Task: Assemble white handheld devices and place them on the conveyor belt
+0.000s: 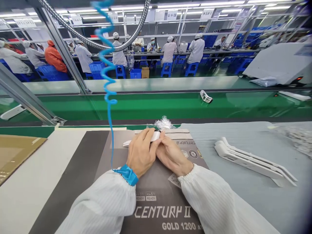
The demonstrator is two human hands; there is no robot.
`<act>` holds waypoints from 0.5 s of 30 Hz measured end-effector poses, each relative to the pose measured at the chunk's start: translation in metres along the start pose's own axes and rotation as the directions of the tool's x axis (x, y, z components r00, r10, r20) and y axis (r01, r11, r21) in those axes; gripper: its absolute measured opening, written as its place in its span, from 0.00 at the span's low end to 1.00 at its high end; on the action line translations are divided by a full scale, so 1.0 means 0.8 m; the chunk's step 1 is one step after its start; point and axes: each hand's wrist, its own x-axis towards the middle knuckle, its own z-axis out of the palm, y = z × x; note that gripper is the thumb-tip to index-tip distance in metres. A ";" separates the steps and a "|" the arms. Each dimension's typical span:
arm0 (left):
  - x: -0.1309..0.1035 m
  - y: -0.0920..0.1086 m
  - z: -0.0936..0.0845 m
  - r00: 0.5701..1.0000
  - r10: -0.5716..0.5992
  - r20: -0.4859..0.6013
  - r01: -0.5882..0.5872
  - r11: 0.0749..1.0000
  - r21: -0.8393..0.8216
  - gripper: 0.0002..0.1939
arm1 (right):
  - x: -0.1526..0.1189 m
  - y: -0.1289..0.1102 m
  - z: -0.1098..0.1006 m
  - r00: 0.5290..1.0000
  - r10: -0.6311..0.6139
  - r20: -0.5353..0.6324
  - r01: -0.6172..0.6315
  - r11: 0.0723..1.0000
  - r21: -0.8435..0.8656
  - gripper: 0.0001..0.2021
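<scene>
A slim white plastic part (155, 136) with a dark end is held low over the printed cardboard box (161, 182). My left hand (141, 152), a blue wrist strap (129, 175) around its wrist, is closed over the part from above. The part's narrow tip pokes out to the left of the knuckles. At the dark end, the fingers of my right hand (172, 152) are closed on the same part. Both hands cover most of its length, so its middle is hidden.
Crumpled clear plastic (163, 123) lies just beyond my hands. White plastic arms (253, 161) rest on the grey sheet at right. A blue coiled cord (107, 65) hangs down to the strap. A green conveyor (151, 105) carries a small white part (206, 96). Several co-workers sit beyond.
</scene>
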 end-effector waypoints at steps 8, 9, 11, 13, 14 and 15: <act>0.001 -0.034 -0.011 0.983 -0.013 0.184 0.022 0.999 -0.048 0.20 | 0.002 -0.037 -0.008 0.997 0.058 -0.046 -0.048 0.978 0.201 0.20; 0.002 -0.035 -0.013 0.980 -0.016 0.198 0.026 0.999 -0.047 0.17 | 0.003 -0.039 -0.010 0.997 0.044 -0.070 -0.028 0.978 0.208 0.21; 0.004 -0.032 -0.016 0.971 -0.054 0.232 0.079 0.992 -0.099 0.12 | 0.004 -0.041 -0.012 0.993 0.020 -0.117 0.002 0.982 0.189 0.22; 0.007 -0.025 -0.017 0.928 -0.218 0.303 0.288 0.935 -0.209 0.17 | 0.005 -0.038 -0.013 0.992 0.001 -0.128 0.016 0.992 0.129 0.20; 0.009 -0.021 -0.018 0.870 -0.332 0.365 0.441 0.855 -0.272 0.22 | 0.004 -0.036 -0.013 0.993 -0.017 -0.113 0.027 0.996 0.088 0.18; 0.011 -0.017 -0.018 0.785 -0.431 0.445 0.591 0.737 -0.328 0.26 | 0.004 -0.034 -0.013 0.995 -0.038 -0.087 0.042 0.998 0.046 0.17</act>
